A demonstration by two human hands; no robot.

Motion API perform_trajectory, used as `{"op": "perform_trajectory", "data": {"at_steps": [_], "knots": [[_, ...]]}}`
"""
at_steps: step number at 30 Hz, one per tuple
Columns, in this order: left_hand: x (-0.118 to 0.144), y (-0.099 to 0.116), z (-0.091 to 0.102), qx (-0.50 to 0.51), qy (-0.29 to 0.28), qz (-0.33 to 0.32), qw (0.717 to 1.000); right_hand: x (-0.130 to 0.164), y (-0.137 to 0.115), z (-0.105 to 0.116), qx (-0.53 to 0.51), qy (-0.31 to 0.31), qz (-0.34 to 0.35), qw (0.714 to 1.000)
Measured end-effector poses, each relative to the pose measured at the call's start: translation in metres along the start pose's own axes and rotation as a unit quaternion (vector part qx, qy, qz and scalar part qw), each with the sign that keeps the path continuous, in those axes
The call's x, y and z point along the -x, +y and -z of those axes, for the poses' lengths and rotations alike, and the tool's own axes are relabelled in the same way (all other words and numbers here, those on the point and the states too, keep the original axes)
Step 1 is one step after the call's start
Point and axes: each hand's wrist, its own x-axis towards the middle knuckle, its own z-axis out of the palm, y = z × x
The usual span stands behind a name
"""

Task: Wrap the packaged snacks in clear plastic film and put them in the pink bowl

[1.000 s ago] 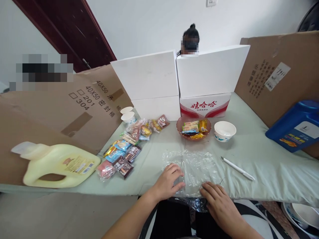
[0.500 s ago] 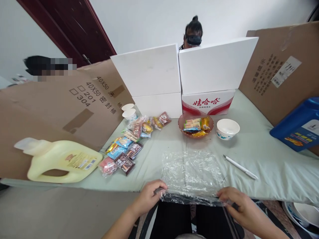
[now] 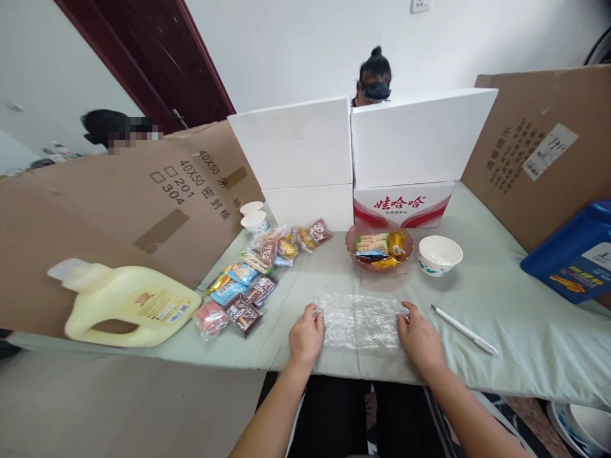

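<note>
A crinkled sheet of clear plastic film (image 3: pixel 360 321), folded over on itself, lies on the pale green table cover (image 3: pixel 501 299) near the front edge. My left hand (image 3: pixel 306 335) presses on its left edge and my right hand (image 3: pixel 419 337) presses on its right edge, fingers curled over the film. Behind the film stand a brown glass bowl (image 3: pixel 379 247) holding wrapped snacks and a white paper bowl (image 3: pixel 440 254). A white pen (image 3: pixel 464 328) lies to the right of my right hand.
Several wrapped snacks (image 3: pixel 248 286) lie at the left, with two paper cups (image 3: pixel 254 218) behind. A yellow jug (image 3: pixel 128 306) lies on its side at far left, a blue jug (image 3: pixel 575 254) at far right. Cardboard sheets and white boxes (image 3: pixel 353 152) wall the table; a person sits behind them.
The film's near edge, held at the table's front edge, has been carried forward and laid over the sheet, halving it. Both hands moved forward onto the table with it.
</note>
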Motion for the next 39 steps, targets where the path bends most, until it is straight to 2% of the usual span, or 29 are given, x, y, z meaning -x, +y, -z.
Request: {"op": "perform_trajectory", "data": {"at_steps": [4,8,11,13,15,17,19,22,24,27,28,30,32,35,39], "knots": [[0.004,-0.007,-0.006,-0.078,0.000,-0.021,0.997,0.010,0.004,-0.006,0.139,0.045,0.060,0.987],[0.002,-0.007,-0.003,-0.118,-0.006,-0.045,0.992,0.011,0.007,-0.004,0.188,0.052,0.097,0.976],[0.003,0.008,0.005,-0.143,0.037,-0.105,0.983,0.008,0.003,-0.003,0.230,0.046,0.118,0.965],[0.006,0.025,0.007,-0.135,0.051,-0.182,0.973,0.006,-0.001,-0.004,0.253,0.036,0.121,0.959],[0.010,0.041,0.004,-0.097,-0.003,-0.291,0.952,0.005,-0.005,-0.006,0.269,0.025,0.118,0.956],[0.013,0.053,-0.005,-0.068,-0.092,-0.383,0.917,0.005,-0.005,-0.006,0.282,0.017,0.110,0.953],[0.014,0.056,-0.017,-0.076,-0.158,-0.418,0.891,0.003,-0.001,-0.001,0.296,0.009,0.106,0.949],[0.013,0.051,-0.029,-0.107,-0.198,-0.406,0.886,0.000,0.010,0.013,0.330,0.019,0.089,0.939],[0.012,0.046,-0.032,-0.116,-0.209,-0.403,0.883,-0.001,0.011,0.023,0.347,0.056,0.099,0.931],[0.011,0.045,-0.031,-0.125,-0.216,-0.402,0.881,0.002,-0.001,0.024,0.323,0.084,0.182,0.925],[0.012,0.046,-0.031,-0.126,-0.215,-0.401,0.882,0.003,-0.007,0.019,0.305,0.065,0.221,0.924],[0.013,0.048,-0.032,-0.125,-0.210,-0.402,0.882,0.005,-0.018,0.006,0.278,-0.011,0.294,0.914],[0.013,0.049,-0.032,-0.121,-0.202,-0.407,0.883,0.006,-0.021,-0.008,0.274,-0.089,0.322,0.902],[0.008,0.039,-0.028,-0.124,-0.194,-0.403,0.886,0.004,-0.012,-0.018,0.294,-0.128,0.282,0.904],[-0.010,-0.002,-0.010,-0.167,-0.155,-0.328,0.917,0.004,0.011,-0.008,0.316,-0.097,0.230,0.915]]}}
